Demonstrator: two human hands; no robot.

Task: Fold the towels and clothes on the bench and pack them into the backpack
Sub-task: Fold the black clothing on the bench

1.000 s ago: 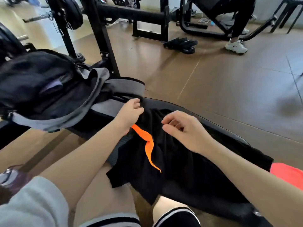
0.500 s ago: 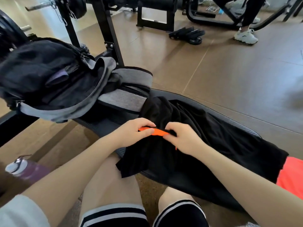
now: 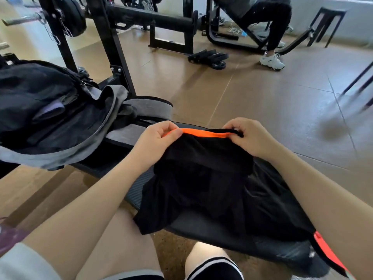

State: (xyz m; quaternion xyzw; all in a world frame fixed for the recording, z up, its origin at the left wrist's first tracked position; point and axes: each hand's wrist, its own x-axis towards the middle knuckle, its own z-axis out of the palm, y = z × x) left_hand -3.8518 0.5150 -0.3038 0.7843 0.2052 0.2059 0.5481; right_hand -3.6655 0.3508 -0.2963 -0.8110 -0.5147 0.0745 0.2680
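Both hands hold a black garment (image 3: 203,178) up by its top edge, above the bench (image 3: 201,225). Left hand (image 3: 155,138) pinches the orange band (image 3: 203,132) at its left end, thumb on the near side, fingers curled over the top. Right hand (image 3: 250,136) pinches the same edge at its right end, fingers curled round the black fabric where the orange band ends. The band runs taut and about level between the two grips. The rest of the garment hangs down from that edge, bunched and creased; its lower part drapes onto the bench pad and spills over the near edge toward the person's knees. More black cloth lies spread toward the right end of the bench, where a red-orange piece (image 3: 327,251) shows at the near right corner; cannot tell whether it belongs to the same garment.

Backpack (image 3: 50,110), black with grey trim, sits at the left end of the bench, open, mouth facing the hands. It is well left of the left hand, not touching the garment. A grey folded cloth (image 3: 145,110) lies just right of the backpack, between it and the lifted garment.

A purple bottle (image 3: 10,235) is on the floor at the lower left. Behind: rack uprights (image 3: 109,43), weight plates on the floor (image 3: 210,57), a seated person's leg and white shoe (image 3: 272,60).
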